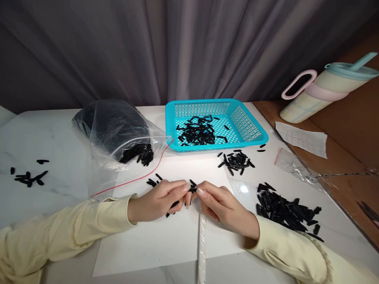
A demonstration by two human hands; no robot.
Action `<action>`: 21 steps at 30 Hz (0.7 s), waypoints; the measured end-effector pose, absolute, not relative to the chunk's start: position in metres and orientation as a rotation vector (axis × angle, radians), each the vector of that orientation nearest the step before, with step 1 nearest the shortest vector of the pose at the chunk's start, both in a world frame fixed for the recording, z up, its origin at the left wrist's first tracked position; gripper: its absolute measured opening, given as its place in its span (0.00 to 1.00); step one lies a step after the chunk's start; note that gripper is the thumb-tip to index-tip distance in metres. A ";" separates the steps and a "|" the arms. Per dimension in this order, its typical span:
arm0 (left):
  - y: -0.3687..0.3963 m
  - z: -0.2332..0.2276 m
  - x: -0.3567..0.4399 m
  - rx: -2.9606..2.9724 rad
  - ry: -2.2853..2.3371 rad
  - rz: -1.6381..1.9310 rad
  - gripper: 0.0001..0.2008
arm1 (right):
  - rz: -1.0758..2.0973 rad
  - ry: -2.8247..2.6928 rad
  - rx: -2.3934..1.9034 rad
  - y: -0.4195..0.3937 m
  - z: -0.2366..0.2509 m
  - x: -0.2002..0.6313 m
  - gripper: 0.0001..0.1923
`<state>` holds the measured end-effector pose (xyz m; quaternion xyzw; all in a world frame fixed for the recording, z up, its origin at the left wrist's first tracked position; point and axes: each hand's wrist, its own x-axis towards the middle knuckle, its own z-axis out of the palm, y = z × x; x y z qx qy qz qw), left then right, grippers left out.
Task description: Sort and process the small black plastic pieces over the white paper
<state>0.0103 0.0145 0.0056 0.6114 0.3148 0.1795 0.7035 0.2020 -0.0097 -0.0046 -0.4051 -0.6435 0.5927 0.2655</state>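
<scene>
My left hand (161, 199) and my right hand (220, 205) meet over a white sheet (154, 240) at the table's middle. Both pinch one small black plastic piece (192, 189) between their fingertips. A few more black pieces (152, 182) lie just behind my left hand. Under my right hand a clear narrow strip (202, 244) runs toward the near edge. To the right of my right hand lies a large pile of black pieces (284, 211). A smaller pile (236, 161) sits in front of a turquoise basket (251, 128) that holds several more pieces.
An open clear zip bag (115, 130) of black pieces lies at the back left. A few loose pieces (29, 177) sit at the far left. On the wooden surface to the right are a tumbler with a straw (325, 88), a paper slip (302, 138) and an empty plastic bag (291, 161).
</scene>
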 end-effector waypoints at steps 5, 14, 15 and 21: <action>0.014 0.007 0.010 1.379 0.722 0.400 0.19 | 1.615 -1.734 -1.098 -0.010 -0.004 0.202 0.22; 0.014 0.004 0.010 1.444 0.737 0.379 0.21 | 1.638 -1.749 -1.107 -0.010 -0.003 0.202 0.23; 0.014 0.003 0.010 1.445 0.743 0.375 0.21 | 1.640 -1.751 -1.103 -0.010 -0.003 0.202 0.23; 0.015 0.005 0.009 1.436 0.765 0.364 0.23 | 1.631 -1.779 -1.085 -0.010 -0.003 0.203 0.24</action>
